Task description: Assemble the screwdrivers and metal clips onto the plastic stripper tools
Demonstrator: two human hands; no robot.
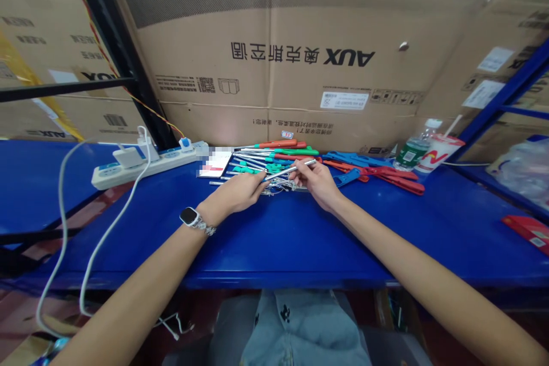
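A slim silver rod [281, 173] is held slantwise between my two hands above the blue table. My left hand [242, 191], with a watch [189, 217] on its wrist, is closed round the rod's left end. The fingers of my right hand [317, 183] pinch it near the other end. Just behind my hands lies a pile of silver rods with green handles [295, 151] and orange-red handles [278, 143]. Thin white strings or wires [278, 186] lie under the held rod. The rod's exact kind does not show.
Blue clips [354, 159] and red clips [394, 177] lie to the right, near a bottle [412, 151] and a paper cup [440, 153]. At left are a power strip [150, 163] with cables and a white card [217, 163]. Cardboard [300, 86] stands behind the blue table [283, 246].
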